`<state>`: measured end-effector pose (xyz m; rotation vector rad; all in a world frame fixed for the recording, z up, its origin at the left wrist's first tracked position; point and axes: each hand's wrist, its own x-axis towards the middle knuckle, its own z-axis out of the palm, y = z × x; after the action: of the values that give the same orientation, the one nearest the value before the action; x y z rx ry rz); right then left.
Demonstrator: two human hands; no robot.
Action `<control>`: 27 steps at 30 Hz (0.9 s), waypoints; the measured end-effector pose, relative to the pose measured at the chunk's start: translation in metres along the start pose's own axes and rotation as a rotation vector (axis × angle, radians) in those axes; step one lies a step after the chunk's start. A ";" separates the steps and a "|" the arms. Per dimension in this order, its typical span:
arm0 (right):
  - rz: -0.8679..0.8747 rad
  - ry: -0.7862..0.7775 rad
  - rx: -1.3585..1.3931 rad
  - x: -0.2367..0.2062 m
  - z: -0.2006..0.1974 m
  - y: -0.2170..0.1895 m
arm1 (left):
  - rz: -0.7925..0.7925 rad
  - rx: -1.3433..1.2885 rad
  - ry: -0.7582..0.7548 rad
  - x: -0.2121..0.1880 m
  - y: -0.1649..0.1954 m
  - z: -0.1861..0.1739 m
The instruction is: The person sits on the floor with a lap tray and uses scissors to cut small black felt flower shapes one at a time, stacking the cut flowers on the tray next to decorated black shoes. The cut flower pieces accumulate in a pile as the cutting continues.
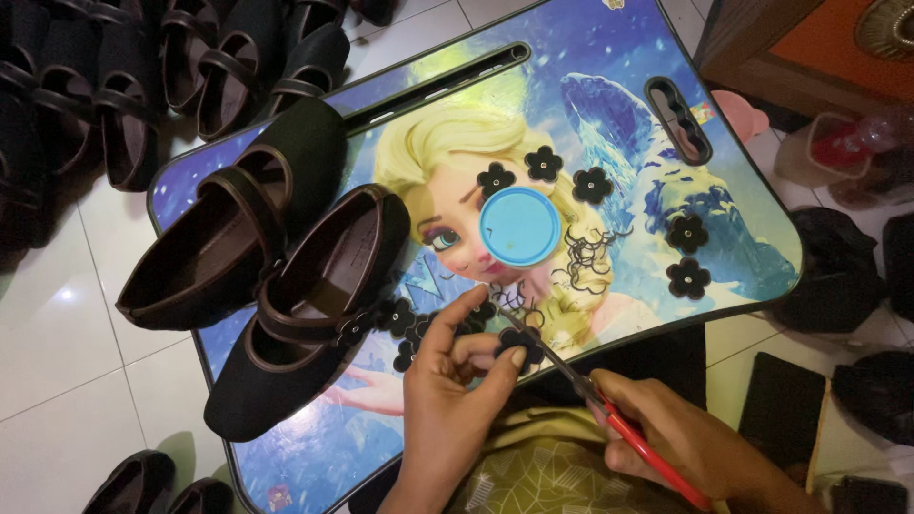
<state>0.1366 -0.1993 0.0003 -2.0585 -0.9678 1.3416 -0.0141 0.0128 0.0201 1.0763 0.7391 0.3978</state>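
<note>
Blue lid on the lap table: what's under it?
The blue lid lies flat on the printed table, covering part of the picture's face. Black flowers lie beside it. Anything beneath the lid is hidden.

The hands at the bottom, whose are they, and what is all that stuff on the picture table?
They belong to one person who wears a camera on the head, so you look down just as that person does. The left hand pinches a small black flower piece. The right hand holds red-handled scissors, with the blades at that flower. Both work over a little table with a colourful cartoon picture on top. On it lie two dark strap shoes, a round blue lid and more black flowers. More dark shoes wait on the white tiled floor behind.
</note>
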 end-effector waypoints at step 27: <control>-0.322 -0.075 0.271 0.012 0.000 -0.022 | -0.051 -0.156 -0.030 0.003 -0.022 0.004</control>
<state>0.1336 -0.1762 0.0093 -1.5862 -1.0347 1.3029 -0.0106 0.0029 0.0007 0.9134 0.6961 0.3887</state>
